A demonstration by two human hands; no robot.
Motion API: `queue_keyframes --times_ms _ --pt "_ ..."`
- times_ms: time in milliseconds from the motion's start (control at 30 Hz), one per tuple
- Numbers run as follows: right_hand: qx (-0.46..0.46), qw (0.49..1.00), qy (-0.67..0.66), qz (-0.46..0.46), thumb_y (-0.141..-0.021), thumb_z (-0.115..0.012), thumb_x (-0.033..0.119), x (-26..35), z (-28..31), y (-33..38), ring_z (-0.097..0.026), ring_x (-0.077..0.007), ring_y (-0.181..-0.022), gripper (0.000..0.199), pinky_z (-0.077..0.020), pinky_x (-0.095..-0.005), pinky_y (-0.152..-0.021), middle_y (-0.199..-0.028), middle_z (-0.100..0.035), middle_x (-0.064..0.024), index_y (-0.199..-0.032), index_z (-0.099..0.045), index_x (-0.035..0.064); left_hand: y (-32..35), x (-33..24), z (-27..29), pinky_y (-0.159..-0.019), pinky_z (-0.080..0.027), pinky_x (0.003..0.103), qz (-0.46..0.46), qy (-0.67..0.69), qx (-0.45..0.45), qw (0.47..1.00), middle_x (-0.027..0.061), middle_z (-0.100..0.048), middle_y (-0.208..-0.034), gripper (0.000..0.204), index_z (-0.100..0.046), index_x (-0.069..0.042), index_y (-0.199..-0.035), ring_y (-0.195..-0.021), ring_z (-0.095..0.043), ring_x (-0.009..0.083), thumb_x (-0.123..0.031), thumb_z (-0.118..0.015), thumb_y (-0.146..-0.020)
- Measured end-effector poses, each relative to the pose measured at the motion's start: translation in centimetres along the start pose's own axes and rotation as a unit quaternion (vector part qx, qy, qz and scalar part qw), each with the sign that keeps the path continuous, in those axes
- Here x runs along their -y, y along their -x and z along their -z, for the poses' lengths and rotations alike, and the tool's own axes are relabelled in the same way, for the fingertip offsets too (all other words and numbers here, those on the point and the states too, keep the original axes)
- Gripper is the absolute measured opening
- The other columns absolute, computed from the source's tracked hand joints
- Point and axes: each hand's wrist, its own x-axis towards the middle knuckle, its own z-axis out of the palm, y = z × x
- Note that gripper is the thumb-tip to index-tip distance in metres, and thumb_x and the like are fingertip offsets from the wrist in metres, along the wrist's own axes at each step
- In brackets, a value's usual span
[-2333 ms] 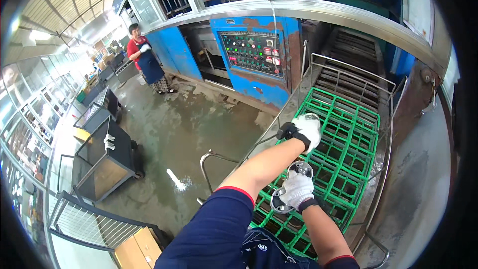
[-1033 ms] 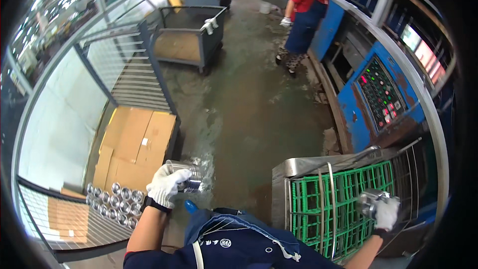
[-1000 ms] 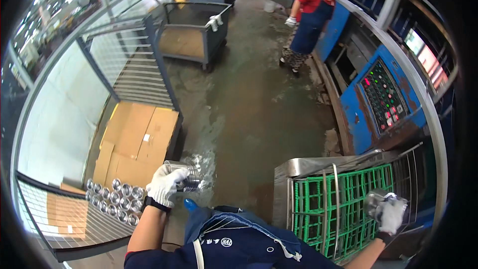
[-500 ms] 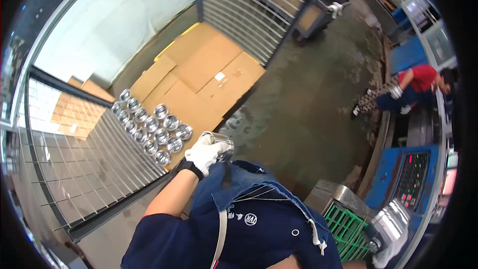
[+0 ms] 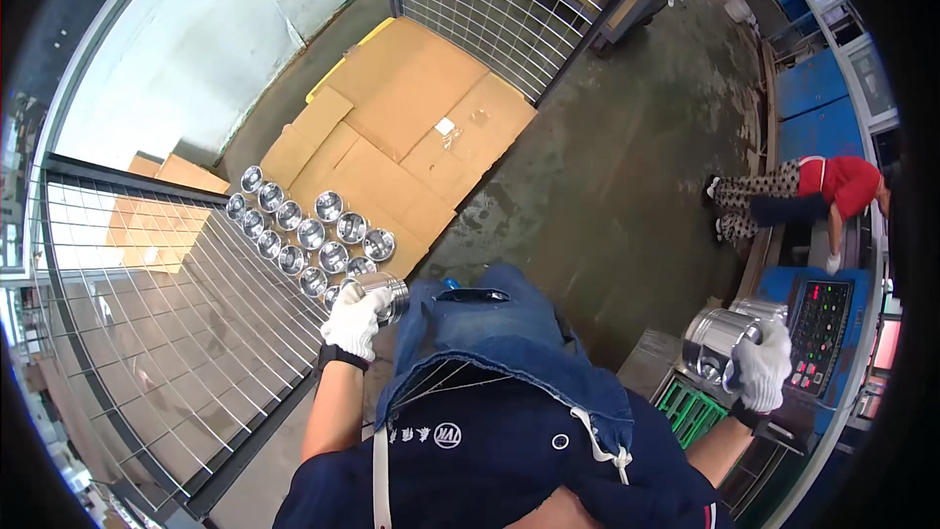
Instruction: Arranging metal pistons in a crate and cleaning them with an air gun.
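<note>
White knit gloves cover both my hands. My left hand (image 5: 351, 321) is wrapped around a shiny metal piston (image 5: 395, 296) at the near corner of the cardboard (image 5: 406, 88). Just beyond it, several similar pistons (image 5: 311, 233) stand in slanting rows on the cardboard, their round faces up. Far to the right, my right hand (image 5: 766, 362) grips another metal piston (image 5: 713, 341), tilted, with a pin hole showing on its side. A further shiny metal cylinder (image 5: 760, 310) shows right behind it; whether my right hand also holds that one, I cannot tell.
Wire mesh panels (image 5: 166, 333) flank the cardboard on the left and at the back (image 5: 519, 10). A green plastic crate (image 5: 685, 411) sits below my right hand, near a blue control panel (image 5: 821, 333). A co-worker in red (image 5: 842, 186) leans over the machines at right.
My left hand with its piston has moved left, toward the rows. My right hand has risen with its piston from the lower right. The co-worker has bent forward, one hand near the control panel.
</note>
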Motion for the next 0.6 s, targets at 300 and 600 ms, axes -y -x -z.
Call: queue_keyframes --times_ms 300,600 --pt "0.198 0.967 -0.044 0.151 -0.060 -0.070 0.019 7.2 -10.2 -4.5 -0.071 -0.0269 -0.072 0.032 -0.0568 -0.0370 -0.074 -0.075 -0.072 -0.0133 -0.087 -0.076 0.0048 -2.7 -4.8 -3.2 -0.059 -0.041 0.024 0.064 -0.048 0.014 0.997 0.0011 -0.062 -0.081 0.029 -0.061 -0.001 -0.111 -0.065 -0.052 0.0091 -0.007 -0.066 -0.083" --pt "0.277 0.905 0.074 0.315 -0.064 -0.079 0.037 22.7 -21.3 -12.9 -0.070 -0.0336 -0.094 0.039 -0.0549 -0.0402 -0.088 -0.097 -0.073 -0.0176 -0.092 -0.078 0.0101 -13.6 -9.1 -2.5 -0.058 -0.043 0.032 0.140 -0.123 -0.107 0.977 0.0026 -0.062 -0.080 0.031 -0.067 -0.009 -0.109 -0.065 -0.050 0.0134 -0.025 -0.070 -0.082"
